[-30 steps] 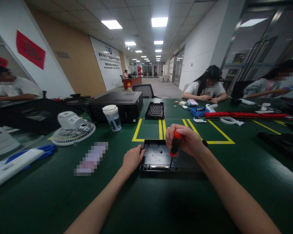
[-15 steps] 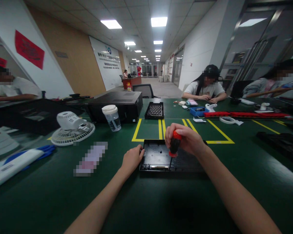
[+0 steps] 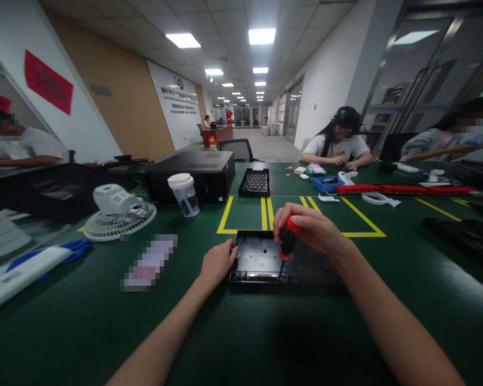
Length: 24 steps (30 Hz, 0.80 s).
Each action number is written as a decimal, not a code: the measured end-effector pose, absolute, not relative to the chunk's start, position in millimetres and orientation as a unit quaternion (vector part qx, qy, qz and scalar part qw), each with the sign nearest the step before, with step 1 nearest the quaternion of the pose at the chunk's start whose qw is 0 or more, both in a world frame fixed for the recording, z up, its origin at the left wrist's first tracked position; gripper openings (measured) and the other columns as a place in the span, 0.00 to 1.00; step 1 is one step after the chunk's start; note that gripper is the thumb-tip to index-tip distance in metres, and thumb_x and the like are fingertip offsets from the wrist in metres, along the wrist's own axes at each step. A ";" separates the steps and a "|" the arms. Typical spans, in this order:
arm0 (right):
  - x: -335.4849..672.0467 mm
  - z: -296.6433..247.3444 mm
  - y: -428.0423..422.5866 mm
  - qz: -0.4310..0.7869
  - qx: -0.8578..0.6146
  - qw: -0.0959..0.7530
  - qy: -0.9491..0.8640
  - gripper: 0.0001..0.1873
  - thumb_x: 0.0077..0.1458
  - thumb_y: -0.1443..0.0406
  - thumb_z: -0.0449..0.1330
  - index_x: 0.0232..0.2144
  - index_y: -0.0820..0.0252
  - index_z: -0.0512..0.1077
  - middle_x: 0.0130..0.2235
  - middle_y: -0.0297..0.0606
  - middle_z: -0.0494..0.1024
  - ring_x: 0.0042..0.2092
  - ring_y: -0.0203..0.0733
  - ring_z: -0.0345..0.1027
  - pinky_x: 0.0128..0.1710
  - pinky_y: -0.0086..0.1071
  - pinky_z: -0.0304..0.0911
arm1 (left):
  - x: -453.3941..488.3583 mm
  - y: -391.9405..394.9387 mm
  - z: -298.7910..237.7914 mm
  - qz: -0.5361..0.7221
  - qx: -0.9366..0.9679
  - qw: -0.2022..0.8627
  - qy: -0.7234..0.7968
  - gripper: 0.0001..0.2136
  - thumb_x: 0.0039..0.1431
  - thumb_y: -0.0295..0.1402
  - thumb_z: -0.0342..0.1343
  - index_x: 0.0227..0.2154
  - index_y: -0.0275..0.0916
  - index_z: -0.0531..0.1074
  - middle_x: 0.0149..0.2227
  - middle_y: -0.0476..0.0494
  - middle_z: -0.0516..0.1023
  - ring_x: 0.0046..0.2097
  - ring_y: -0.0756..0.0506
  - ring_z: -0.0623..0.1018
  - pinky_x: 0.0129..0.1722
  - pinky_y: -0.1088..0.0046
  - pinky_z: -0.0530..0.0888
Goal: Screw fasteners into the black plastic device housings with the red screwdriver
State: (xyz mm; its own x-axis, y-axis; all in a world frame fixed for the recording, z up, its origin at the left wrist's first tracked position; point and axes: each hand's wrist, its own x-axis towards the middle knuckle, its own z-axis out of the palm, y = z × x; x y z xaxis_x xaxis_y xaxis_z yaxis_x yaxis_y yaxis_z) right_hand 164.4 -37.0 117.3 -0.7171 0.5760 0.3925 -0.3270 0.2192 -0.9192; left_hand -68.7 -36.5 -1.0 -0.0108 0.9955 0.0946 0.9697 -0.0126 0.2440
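Observation:
A shallow black plastic case (image 3: pixel 261 260) lies open on the green table in front of me. My right hand (image 3: pixel 312 228) is closed round the red and black handle of a screwdriver (image 3: pixel 287 241), held upright with its tip down inside the case near the front edge. My left hand (image 3: pixel 218 262) curls against the case's left rim and holds it steady.
Behind the case are yellow floor-tape boxes (image 3: pixel 245 214), a black tray of small parts (image 3: pixel 256 182), a lidded clear cup (image 3: pixel 184 194), a white desk fan (image 3: pixel 118 212) and a black box (image 3: pixel 193 174). Other people sit at the far right and left edges of the table.
My right hand has turned a little on the screwdriver handle, its fingers stretching further out to the right. The case and my left hand stay where they were.

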 end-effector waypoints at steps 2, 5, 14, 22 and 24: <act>165.4 118.1 -37.3 0.616 -0.095 0.361 -0.694 0.10 0.55 0.64 0.50 0.32 0.65 0.67 0.33 0.41 0.69 0.34 0.39 0.67 0.36 0.35 0.62 | -68.0 -37.3 0.7 0.119 0.699 0.056 0.703 0.13 0.60 0.41 0.42 0.38 0.42 0.67 0.35 0.45 0.76 0.36 0.46 0.75 0.33 0.74 0.68; 167.7 119.6 -37.3 0.600 -0.105 0.357 -0.708 0.09 0.54 0.63 0.52 0.33 0.65 0.67 0.35 0.41 0.69 0.35 0.39 0.66 0.36 0.35 0.63 | -68.2 -37.2 0.7 0.118 0.699 0.056 0.703 0.13 0.60 0.41 0.41 0.38 0.42 0.67 0.35 0.45 0.76 0.36 0.46 0.75 0.34 0.74 0.68; 175.4 122.3 -36.4 0.538 -0.129 0.367 -0.748 0.09 0.54 0.64 0.53 0.33 0.64 0.69 0.35 0.41 0.69 0.36 0.38 0.66 0.35 0.33 0.63 | -70.0 -35.1 -4.4 0.123 0.704 0.045 0.698 0.13 0.60 0.42 0.41 0.37 0.42 0.67 0.33 0.44 0.76 0.35 0.46 0.76 0.34 0.73 0.68; 176.6 125.1 -38.2 0.510 -0.158 0.368 -0.762 0.08 0.54 0.64 0.54 0.33 0.64 0.69 0.35 0.40 0.70 0.35 0.37 0.66 0.34 0.31 0.63 | -68.5 -36.5 -1.1 0.116 0.700 0.053 0.702 0.14 0.60 0.42 0.41 0.38 0.42 0.67 0.34 0.44 0.76 0.36 0.46 0.76 0.33 0.73 0.68; 177.2 126.0 -39.0 0.504 -0.167 0.369 -0.763 0.07 0.54 0.65 0.54 0.33 0.64 0.69 0.35 0.40 0.70 0.36 0.37 0.66 0.35 0.31 0.63 | -69.0 -36.0 -2.0 0.118 0.702 0.050 0.701 0.14 0.60 0.43 0.41 0.38 0.42 0.67 0.34 0.44 0.76 0.35 0.46 0.76 0.33 0.73 0.68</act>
State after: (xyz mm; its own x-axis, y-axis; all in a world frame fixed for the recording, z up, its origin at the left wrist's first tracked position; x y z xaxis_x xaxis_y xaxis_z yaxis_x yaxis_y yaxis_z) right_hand 177.2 -39.0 126.0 -0.6713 0.6269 0.3955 -0.1178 0.4365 -0.8919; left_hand -69.0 -36.0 -2.0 -0.0093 0.9955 0.0948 0.9719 -0.0133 0.2352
